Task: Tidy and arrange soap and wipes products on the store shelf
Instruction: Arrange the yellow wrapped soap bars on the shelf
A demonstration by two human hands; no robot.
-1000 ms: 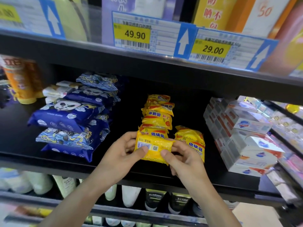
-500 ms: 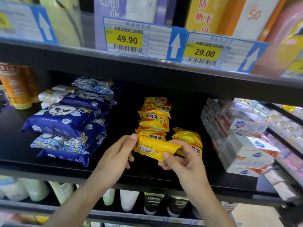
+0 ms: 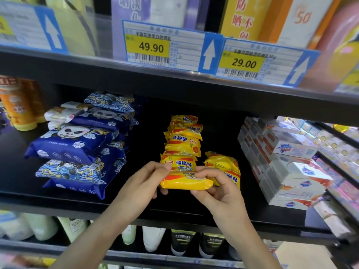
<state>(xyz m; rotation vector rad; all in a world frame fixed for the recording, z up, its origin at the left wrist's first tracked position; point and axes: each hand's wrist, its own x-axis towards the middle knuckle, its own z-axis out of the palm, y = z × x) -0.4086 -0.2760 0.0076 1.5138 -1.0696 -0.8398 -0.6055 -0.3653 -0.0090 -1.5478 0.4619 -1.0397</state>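
Yellow plastic-wrapped soap bar is held over the black metal shelf, in front of the row of same yellow soap packs. Left hand grips its left end, right hand pinches its right end.

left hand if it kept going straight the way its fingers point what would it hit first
Probably the stack of yellow sulfur soap bars just behind the bar that the left hand holds; depth is unclear.
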